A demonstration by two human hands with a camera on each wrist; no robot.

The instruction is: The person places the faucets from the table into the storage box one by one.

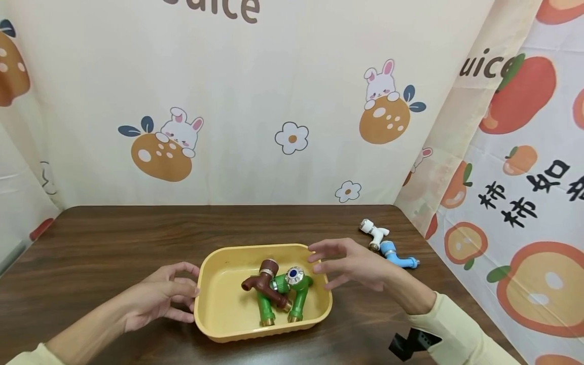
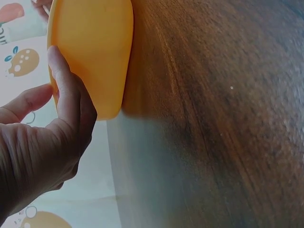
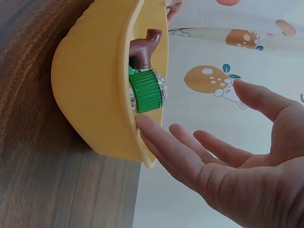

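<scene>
A yellow plastic basin [image 1: 223, 304] stands on the table, holding a brown tap [image 1: 264, 281] on top of green taps [image 1: 298, 294] with brass ends. One green tap's knob has a silver, blue-centred cap. My left hand [image 1: 161, 294] is at the basin's left end, fingertips touching the outside and rim; the left wrist view shows this hand [image 2: 61, 118] against the yellow wall. My right hand [image 1: 351, 263] is spread at the right end, fingers slightly bent and holding nothing. In the right wrist view its fingertips [image 3: 145, 123] are by the rim, near a green ribbed knob [image 3: 146, 90].
A white tap [image 1: 375, 234] and a blue tap [image 1: 399, 256] lie on the table to the right, beyond my right hand. The dark wooden table [image 1: 114, 233] meets a printed curtain [image 1: 255, 167] at the back, with another fabric [image 1: 493, 243] hanging along the right.
</scene>
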